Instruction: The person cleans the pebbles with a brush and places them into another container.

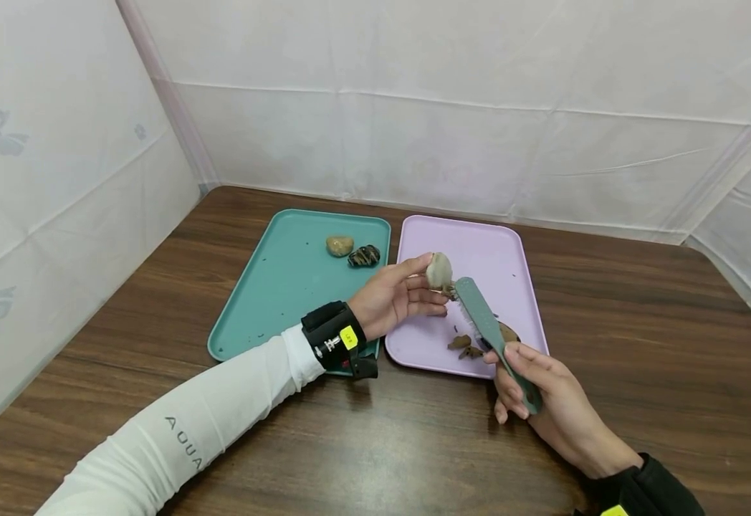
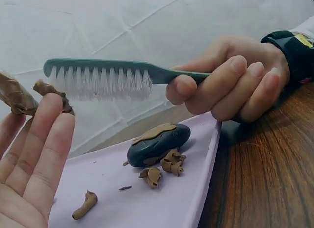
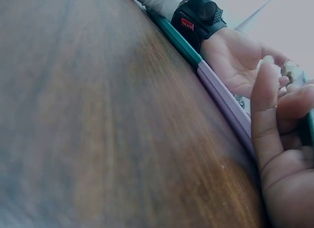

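Note:
My left hand (image 1: 391, 299) holds a pale stone (image 1: 439, 269) between thumb and fingers above the lilac tray (image 1: 462, 240). Brown, clay-like matter (image 2: 46, 89) clings to the stone's lower end and lies against the fingertips. In my right hand (image 1: 559, 401) is the handle of a green brush (image 2: 100, 64) with white bristles (image 2: 98, 83). The brush head is at the stone's lower end in the head view; whether the bristles touch it I cannot tell. Only part of the right hand and a sliver of the brush show in the right wrist view.
On the lilac tray lie a dark stone (image 2: 159, 148) partly covered in brown matter and several loose brown pieces (image 2: 153, 177). To its left, a teal tray (image 1: 279, 287) bears a tan stone (image 1: 340, 246) and a dark striped stone (image 1: 364, 256). Both stand on a wooden table (image 1: 375, 451).

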A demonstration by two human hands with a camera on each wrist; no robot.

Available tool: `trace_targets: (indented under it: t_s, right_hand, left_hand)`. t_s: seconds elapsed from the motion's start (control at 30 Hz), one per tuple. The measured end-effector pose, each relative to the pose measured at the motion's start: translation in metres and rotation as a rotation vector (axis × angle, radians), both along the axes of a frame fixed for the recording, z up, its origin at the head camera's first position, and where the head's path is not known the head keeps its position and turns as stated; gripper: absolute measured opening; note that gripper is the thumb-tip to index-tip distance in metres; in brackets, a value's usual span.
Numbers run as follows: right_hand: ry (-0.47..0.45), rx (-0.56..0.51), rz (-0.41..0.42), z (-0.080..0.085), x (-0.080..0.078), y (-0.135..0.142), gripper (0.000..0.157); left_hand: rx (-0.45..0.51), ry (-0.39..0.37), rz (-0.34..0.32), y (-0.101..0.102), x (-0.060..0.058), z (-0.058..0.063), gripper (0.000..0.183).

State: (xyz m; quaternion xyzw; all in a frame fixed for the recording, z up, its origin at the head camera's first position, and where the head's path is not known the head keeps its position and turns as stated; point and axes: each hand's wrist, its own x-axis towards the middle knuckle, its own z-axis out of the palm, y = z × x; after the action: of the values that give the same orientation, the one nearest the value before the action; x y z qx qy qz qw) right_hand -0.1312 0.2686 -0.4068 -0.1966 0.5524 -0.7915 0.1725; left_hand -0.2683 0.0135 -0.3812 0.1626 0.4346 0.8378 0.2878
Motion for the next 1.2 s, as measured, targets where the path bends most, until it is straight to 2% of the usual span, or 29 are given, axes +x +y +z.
trace_targets:
  t_s: [0.13,0.27,0.47,0.6,0.73,1.0,1.2]
  right_hand:
    - [0.001,-0.028,-0.024,0.0010,0.0015,-0.0006,0.042]
    - [0.002,0.033,-0.035,0.0023,0.0007,-0.0012,0.038]
    - [0.013,0.113,-0.038,0.0013,-0.0015,-0.0005,0.036]
    - [0.007,0.120,-0.039,0.0001,-0.0013,0.0002,0.035]
    - [0.006,0.113,-0.038,-0.0002,-0.0010,0.0006,0.036]
    - [0.004,0.055,-0.039,0.0017,0.0005,0.0009,0.039]
    - [0.031,0.006,-0.045,0.0031,0.0026,-0.0006,0.040]
  left_hand:
    - [-0.073,0.080,-0.019,0.0016,0.0019,-0.0016,0.029]
    - [-0.124,0.148,-0.050,0.0023,0.0024,-0.0017,0.032]
    - [-0.071,0.064,-0.038,0.0008,0.0000,-0.0021,0.033]
    - [-0.017,0.002,-0.015,0.0004,-0.0015,-0.0021,0.031]
    - [0.034,-0.017,-0.001,-0.0010,-0.0023,-0.0017,0.029]
    - [0.082,-0.018,0.016,-0.0038,-0.0026,-0.0014,0.032]
    - [-0.002,0.064,0.008,-0.0004,0.0000,-0.0019,0.034]
